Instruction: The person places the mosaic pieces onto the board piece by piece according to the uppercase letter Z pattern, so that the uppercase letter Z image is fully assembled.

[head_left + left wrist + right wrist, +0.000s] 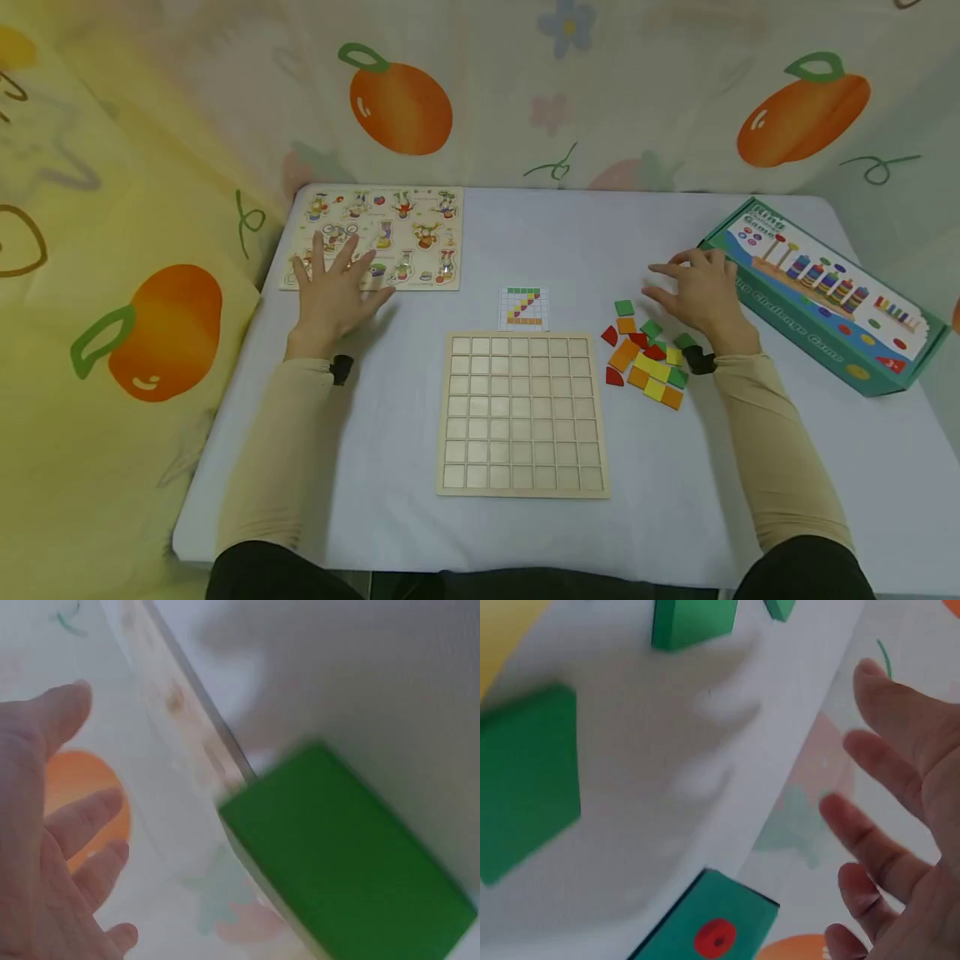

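Note:
My left hand (332,296), fingers spread, hovers over the near edge of a wooden picture puzzle board (416,268). Nothing is in its grasp. A green block (349,855) looms large in the left wrist view; I cannot place it in the head view. My right hand (703,300) holds nothing, its fingers loosely bent, between a pile of coloured blocks and a green game box (795,337). Among the pile are a yellow block (654,389), an orange block (622,356) and a red quarter-round block (614,377). A green block (525,780) shows close up in the right wrist view.
A wooden grid board (521,492) lies at the table's middle front. Just beyond it is a small pattern card (523,309) with coloured squares. A white cloth covers the table (390,508). Fruit-print fabric (480,100) hangs behind it.

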`<state>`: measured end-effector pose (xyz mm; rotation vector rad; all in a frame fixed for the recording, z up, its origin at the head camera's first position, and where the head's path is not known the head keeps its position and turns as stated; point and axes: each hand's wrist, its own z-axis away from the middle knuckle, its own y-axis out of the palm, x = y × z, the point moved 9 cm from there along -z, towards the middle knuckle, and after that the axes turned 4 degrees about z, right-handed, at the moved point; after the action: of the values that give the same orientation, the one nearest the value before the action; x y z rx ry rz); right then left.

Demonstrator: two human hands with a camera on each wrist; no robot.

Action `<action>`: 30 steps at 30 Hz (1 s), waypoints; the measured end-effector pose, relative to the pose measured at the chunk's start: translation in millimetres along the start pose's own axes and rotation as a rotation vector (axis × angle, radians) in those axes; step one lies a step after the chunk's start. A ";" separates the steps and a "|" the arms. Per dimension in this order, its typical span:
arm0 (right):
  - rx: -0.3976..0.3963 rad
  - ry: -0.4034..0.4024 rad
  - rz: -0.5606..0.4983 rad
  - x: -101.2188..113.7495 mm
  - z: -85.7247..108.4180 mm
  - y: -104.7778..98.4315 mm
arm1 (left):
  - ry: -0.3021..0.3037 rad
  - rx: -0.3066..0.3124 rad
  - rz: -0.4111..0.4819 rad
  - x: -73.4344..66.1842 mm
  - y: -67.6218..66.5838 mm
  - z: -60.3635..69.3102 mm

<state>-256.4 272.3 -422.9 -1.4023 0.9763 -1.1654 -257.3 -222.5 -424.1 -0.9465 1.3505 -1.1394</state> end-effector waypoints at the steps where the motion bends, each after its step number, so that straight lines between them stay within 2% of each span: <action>1: 0.019 -0.013 0.000 3.8 -1.1 2.5 | 0.022 -0.010 -0.009 -6.5 1.2 1.4; 6: 0.116 -0.063 -0.043 21.4 -4.7 12.3 | 0.172 -0.072 -0.021 -47.1 7.7 8.9; 9: 0.156 -0.080 -0.065 29.0 -7.4 16.5 | 0.277 -0.077 0.026 -71.5 15.4 13.5; 12: 0.216 -0.074 -0.071 32.6 -10.8 23.4 | 0.389 -0.034 0.065 -92.4 26.3 20.2; 16: 0.290 -0.048 -0.047 33.3 -12.9 32.1 | 0.495 0.058 0.080 -110.9 39.5 30.3; 19: 0.316 -0.032 -0.046 32.0 -12.3 34.9 | 0.515 0.125 0.059 -118.1 47.0 33.9; 22: 0.324 -0.024 -0.064 29.6 -11.4 35.8 | 0.509 0.175 0.016 -121.3 52.0 35.6; 27: 0.304 -0.010 -0.125 27.0 -11.7 35.3 | 0.500 0.209 -0.018 -118.9 56.0 38.6; 30: 0.262 0.006 -0.183 27.5 -12.1 29.9 | 0.513 0.214 -0.018 -118.2 57.1 41.3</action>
<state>-261.9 238.8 -448.2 -1.2954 0.6805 -1.3802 -200.4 -100.1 -450.8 -0.5275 1.5810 -1.5756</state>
